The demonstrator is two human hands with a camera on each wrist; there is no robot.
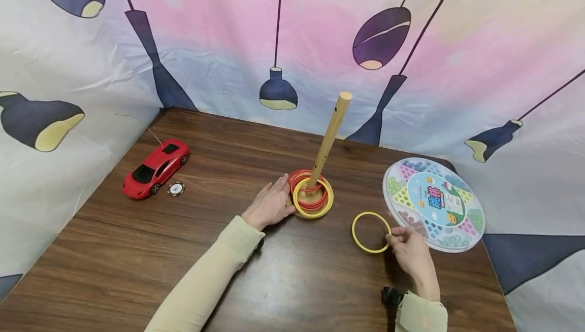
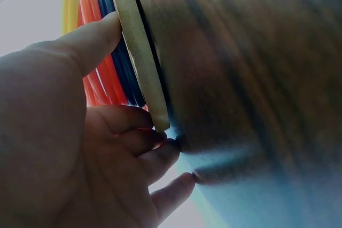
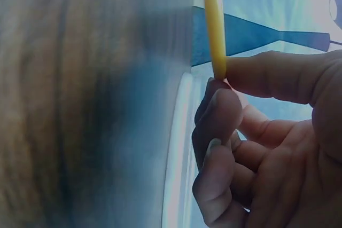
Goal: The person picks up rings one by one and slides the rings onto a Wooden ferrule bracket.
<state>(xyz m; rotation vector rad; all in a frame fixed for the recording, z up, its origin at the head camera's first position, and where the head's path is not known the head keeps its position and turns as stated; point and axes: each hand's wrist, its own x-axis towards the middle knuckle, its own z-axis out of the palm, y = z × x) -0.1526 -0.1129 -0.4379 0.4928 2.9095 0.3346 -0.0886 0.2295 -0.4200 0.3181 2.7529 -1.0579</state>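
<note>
At centre frame, the stand: a round wooden base [image 1: 313,213] bears a tilted wooden peg [image 1: 330,138]; red rings [image 1: 302,178] and one yellow ring [image 1: 299,201] already lie stacked around the peg's foot.
Left hand: the left hand [image 1: 270,204] rests on the table [image 1: 137,251] against the left edge of the base; the left-wrist view shows the thumb laid along the ring stack and the other fingers loosely curled at the base's rim, touching rather than gripping.
Right hand: the right hand [image 1: 413,252], lower right of the frame, pinches the loose yellow ring [image 1: 371,232] at its right edge between thumb and fingertips [image 3: 219,105], the remaining fingers tucked beneath.
Ring position: the loose ring sits low over the table, between the base and the round marble game board [image 1: 433,203], apart from both.
Doing it well (judgement): the pinch looks light and sits at one edge, so the ring may droop; holding it level would help it clear the peg's tip, which leans toward the upper right.
Steadying (judgement): keeping the left hand firm against the base should stop the stand sliding.
Bystanders: a red toy car [image 1: 156,168] and a small round chip [image 1: 175,188] lie at left, well apart.
</note>
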